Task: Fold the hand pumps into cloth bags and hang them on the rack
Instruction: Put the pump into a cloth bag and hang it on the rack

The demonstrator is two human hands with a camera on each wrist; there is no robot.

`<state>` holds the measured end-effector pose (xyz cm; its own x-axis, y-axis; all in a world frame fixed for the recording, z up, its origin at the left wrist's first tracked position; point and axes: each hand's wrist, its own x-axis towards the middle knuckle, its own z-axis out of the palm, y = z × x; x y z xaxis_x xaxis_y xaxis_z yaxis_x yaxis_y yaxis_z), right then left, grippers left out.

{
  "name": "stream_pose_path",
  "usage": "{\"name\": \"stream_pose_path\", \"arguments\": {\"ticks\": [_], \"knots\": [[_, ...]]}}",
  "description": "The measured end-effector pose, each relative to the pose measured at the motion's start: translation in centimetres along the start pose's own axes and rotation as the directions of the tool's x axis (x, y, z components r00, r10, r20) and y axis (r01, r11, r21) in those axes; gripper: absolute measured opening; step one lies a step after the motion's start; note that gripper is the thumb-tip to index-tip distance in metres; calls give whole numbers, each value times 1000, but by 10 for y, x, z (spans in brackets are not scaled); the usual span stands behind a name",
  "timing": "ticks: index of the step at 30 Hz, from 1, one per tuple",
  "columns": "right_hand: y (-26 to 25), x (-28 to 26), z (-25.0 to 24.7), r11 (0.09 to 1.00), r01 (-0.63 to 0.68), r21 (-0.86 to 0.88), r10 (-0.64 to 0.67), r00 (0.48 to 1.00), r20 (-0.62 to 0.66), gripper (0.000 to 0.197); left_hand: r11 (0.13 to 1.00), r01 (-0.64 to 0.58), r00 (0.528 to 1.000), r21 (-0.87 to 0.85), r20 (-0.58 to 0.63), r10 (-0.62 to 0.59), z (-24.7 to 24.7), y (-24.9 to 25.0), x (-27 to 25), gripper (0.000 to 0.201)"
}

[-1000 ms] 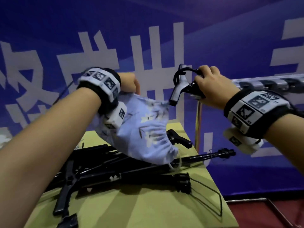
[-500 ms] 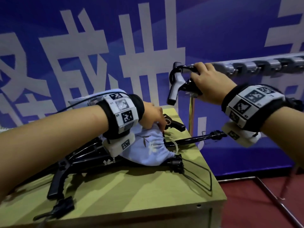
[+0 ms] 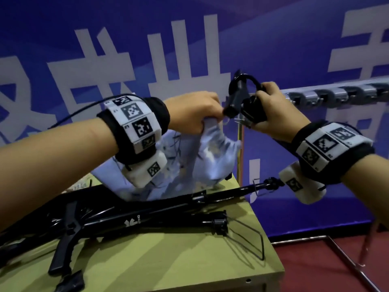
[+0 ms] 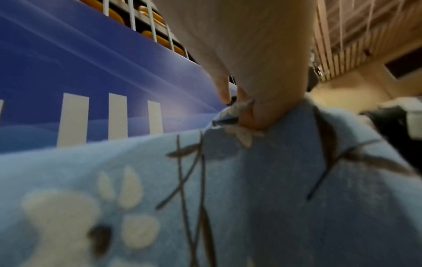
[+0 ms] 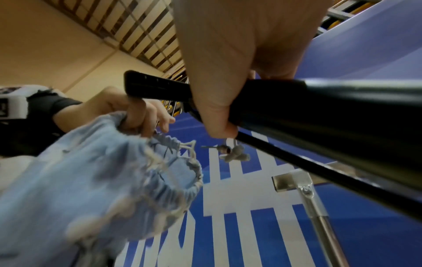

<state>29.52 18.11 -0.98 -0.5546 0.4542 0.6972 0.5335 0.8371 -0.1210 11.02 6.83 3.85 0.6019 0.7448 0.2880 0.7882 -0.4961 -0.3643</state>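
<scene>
My left hand [image 3: 195, 111] grips the gathered mouth of a light-blue flowered cloth bag [image 3: 189, 163], which hangs below it over the table. In the left wrist view the bag [image 4: 228, 189] fills the lower frame under the curled fingers [image 4: 255, 115]. My right hand [image 3: 271, 108] holds a folded black hand pump [image 3: 242, 102] raised just right of the bag's mouth; its handle and hose loop stick up. From the right wrist the pump [image 5: 297, 108] crosses the frame above the bag's drawstring opening [image 5: 178, 166]. The grey rack [image 3: 336, 94] with hooks runs behind my right hand.
Several more black hand pumps [image 3: 134, 220] lie in a pile on the olive table [image 3: 189, 266], one reaching past its right edge. The rack's upright pole [image 5: 319, 213] stands beside the table. A blue banner wall is close behind; red floor lies to the right.
My left hand has lifted the bag from the table up to the pump, bringing its mouth close to my right hand. The right hand stays raised with the pump.
</scene>
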Motion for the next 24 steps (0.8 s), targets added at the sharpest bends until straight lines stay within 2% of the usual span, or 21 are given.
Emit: {"name": "stream_pose_path", "arguments": {"ticks": [2,4,6,8,10,11,12,13,14,17,19,21,23,24], "knots": [[9,0,-10,996,-60,59,64,995,-71,52,981,75,986,-177,-135,-100,-10,3,14,29],[23,-2,-23,988,-116,99,127,985,-119,52,936,95,967,-338,-194,-168,-15,7,32,16],[38,-9,-34,978,-164,125,183,971,-156,53,867,117,981,-484,-77,-176,-11,16,52,10],[52,-20,-42,971,-187,146,211,963,-169,54,762,193,981,-618,140,-135,1,29,68,8],[65,-34,-48,967,-213,143,234,961,-146,53,592,284,949,-754,307,-64,13,43,79,11],[72,-42,-50,965,-222,141,241,962,-129,52,496,320,934,-807,357,-22,19,47,84,13],[77,-49,-51,965,-220,143,237,965,-115,51,442,351,919,-825,394,4,25,50,89,12],[81,-56,-51,965,-216,149,232,967,-103,50,436,372,907,-820,421,18,30,53,93,14],[84,-62,-51,965,-211,158,227,970,-91,48,472,382,896,-795,444,23,35,54,97,18],[87,-73,-49,962,-199,186,212,976,-50,44,696,368,846,-616,533,25,49,56,107,24],[89,-76,-46,958,-193,210,204,978,-31,44,835,349,818,-426,574,-49,57,56,110,23],[88,-77,-41,950,-181,254,189,982,-7,46,863,332,844,-380,529,-91,62,52,111,25],[85,-79,-33,940,-174,292,175,984,22,48,832,349,875,-431,468,-124,64,45,109,37],[83,-80,-29,936,-171,307,167,985,39,50,816,353,887,-457,442,-137,64,42,107,36]]}}
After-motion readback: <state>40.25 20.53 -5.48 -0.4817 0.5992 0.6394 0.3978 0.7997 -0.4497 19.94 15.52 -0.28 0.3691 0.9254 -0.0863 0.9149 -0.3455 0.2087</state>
